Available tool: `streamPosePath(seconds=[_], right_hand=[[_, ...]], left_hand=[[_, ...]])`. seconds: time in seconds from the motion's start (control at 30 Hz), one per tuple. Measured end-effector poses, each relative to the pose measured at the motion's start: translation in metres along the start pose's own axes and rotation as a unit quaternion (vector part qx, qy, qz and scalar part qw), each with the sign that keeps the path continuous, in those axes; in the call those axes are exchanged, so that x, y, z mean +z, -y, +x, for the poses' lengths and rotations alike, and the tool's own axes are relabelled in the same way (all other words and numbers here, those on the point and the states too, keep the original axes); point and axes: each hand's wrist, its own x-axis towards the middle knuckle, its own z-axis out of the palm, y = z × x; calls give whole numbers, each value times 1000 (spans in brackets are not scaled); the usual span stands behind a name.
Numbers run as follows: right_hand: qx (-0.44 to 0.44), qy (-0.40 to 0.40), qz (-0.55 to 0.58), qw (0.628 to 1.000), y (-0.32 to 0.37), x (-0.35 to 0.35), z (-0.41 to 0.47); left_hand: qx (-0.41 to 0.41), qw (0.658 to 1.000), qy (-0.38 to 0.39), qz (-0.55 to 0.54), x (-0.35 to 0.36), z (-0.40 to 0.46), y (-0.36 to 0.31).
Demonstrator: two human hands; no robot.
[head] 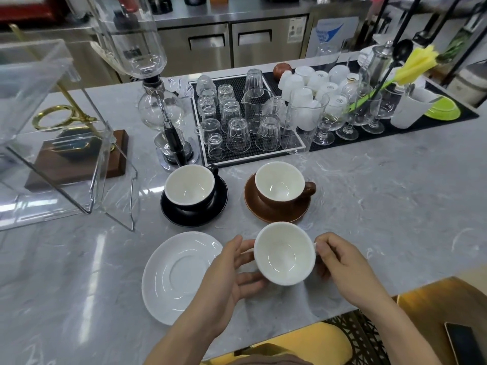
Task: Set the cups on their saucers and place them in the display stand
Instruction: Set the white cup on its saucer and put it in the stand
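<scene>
A white cup sits near the counter's front edge, held from both sides. My right hand pinches its handle on the right. My left hand cups its left side with fingers spread. An empty white saucer lies just left of the cup, partly under my left hand. Behind them, a black cup stands on a black saucer, and a brown cup stands on a brown saucer. A clear acrylic display stand is at the far left.
A black drying mat with several upturned glasses lies behind the cups. A glass siphon brewer stands left of it. White cups, stemmed glasses and a metal pot crowd the back right. A phone lies at the bottom right.
</scene>
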Motion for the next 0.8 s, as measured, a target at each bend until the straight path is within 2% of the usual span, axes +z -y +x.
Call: streamPosePath(seconds=[0.37, 0.8], right_hand=[[-30, 56, 15, 998, 41, 26, 10], [-73, 175, -14, 982, 82, 91, 29]], left_hand=[[70, 996, -56, -27, -41, -17, -3], [110, 974, -171, -95, -109, -30, 4]])
